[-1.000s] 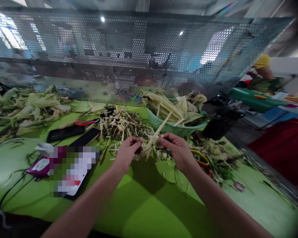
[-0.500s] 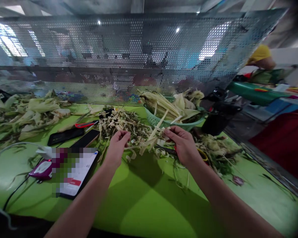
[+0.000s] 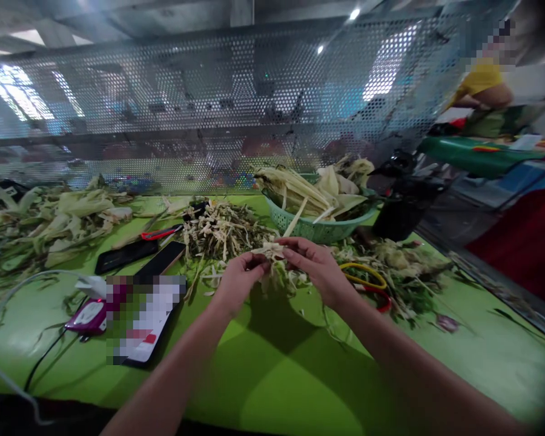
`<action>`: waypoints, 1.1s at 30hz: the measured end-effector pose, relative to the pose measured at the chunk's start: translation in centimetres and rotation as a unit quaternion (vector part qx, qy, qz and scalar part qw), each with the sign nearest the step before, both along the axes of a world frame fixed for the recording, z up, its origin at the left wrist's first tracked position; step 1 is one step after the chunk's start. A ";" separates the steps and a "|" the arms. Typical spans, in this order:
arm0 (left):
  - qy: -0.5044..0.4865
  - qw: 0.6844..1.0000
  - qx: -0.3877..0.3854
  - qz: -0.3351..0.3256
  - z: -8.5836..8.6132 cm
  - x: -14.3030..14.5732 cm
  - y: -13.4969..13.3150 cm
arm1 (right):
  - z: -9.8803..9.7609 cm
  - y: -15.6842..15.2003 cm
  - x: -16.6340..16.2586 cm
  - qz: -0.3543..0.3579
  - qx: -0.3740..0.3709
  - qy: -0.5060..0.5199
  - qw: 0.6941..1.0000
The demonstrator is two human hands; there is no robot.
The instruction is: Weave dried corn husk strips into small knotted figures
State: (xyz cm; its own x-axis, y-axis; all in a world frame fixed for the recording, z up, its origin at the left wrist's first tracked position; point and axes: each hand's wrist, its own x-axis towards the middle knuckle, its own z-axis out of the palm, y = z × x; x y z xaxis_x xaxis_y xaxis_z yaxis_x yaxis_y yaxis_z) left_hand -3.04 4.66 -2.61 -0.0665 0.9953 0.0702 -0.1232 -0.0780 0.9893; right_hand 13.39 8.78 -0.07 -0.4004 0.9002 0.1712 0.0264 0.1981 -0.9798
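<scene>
Pale strips of dried corn husk (image 3: 272,249) are pinched between my two hands, which are close together above the green table (image 3: 272,375). Curled fingers of my left hand (image 3: 241,277) press on the left side of the strips. From the other side, my right hand (image 3: 315,269) grips them with thumb and fingers. A longer strip sticks up past the right fingertips toward the basket. Beyond the hands lies a pile of short, knotted husk pieces (image 3: 224,227). Scissors with yellow and red handles (image 3: 367,275) rest just right of my right hand, their blades hidden.
A green basket (image 3: 318,229) of husks stands behind my hands. Loose husks (image 3: 77,212) lie left, near a red-handled cutter (image 3: 163,233), phones (image 3: 158,263) and a purple charger (image 3: 88,313) with cables. Scraps (image 3: 404,272) cover the right. A perforated metal screen (image 3: 209,109) rises behind.
My hands have come together; the left moved right to the husk and closed on it, while the right moved slightly left. The scissors' handles are now more exposed. The view has shifted slightly.
</scene>
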 end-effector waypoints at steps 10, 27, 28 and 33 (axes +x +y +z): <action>-0.102 0.993 -0.010 0.060 0.0 0.0 0.1 | -2.3 -0.2 -1.1 0.053 -0.006 -0.065 0.996; -0.164 0.959 0.005 0.233 0.8 -5.1 3.0 | -2.3 0.9 -0.2 -0.006 0.093 -0.144 0.985; -0.142 0.962 0.005 0.235 1.1 -5.7 3.5 | -2.5 1.0 -0.2 -0.004 0.098 -0.144 0.985; -0.080 0.968 -0.008 0.239 2.9 -8.0 6.0 | -3.1 1.3 -0.1 0.013 0.115 -0.150 0.982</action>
State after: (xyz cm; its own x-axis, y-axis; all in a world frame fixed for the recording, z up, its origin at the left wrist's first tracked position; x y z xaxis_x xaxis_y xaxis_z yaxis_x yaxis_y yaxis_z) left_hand -11.03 10.64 0.30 -0.5279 0.8493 0.0054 -0.2278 -0.1477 0.9624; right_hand 13.28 10.08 -3.21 -0.4865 0.8403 0.2394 0.2984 0.4173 -0.8584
